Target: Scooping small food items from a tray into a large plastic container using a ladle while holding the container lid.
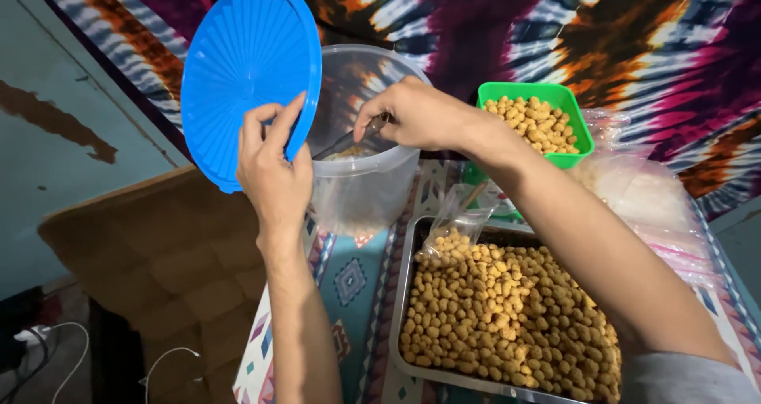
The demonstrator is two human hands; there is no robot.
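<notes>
Two bare hands work over a clear plastic tub [365,174] at the upper centre of the frame. The left hand [273,170], its forearm rising almost straight up from the bottom edge, grips a round blue lid [246,71] by its lower rim, fingers spread across the ribbed face and the thumb hidden behind; the lid stands tilted on edge at upper left, just beside the tub's open mouth and partly overlapping it. The right hand [416,114] comes in from the lower right on a long diagonal forearm, wrist bent downward over the tub's rim, fingers curled closed around the handle of a metal utensil [349,138] that slants down into the tub. Pale contents lie low inside the tub, too blurred to make out. At lower centre, a metal tray [400,293] heaped with small tan coated nuts sits on a patterned cloth [353,285], a crumpled clear plastic bag [456,225] resting at its far edge. To the upper right, a green square container [575,118] holds more of the same nuts, with clear bags [642,190] piled just beside it. A tie-dyed fabric [555,23] hangs across the top of the frame.
</notes>
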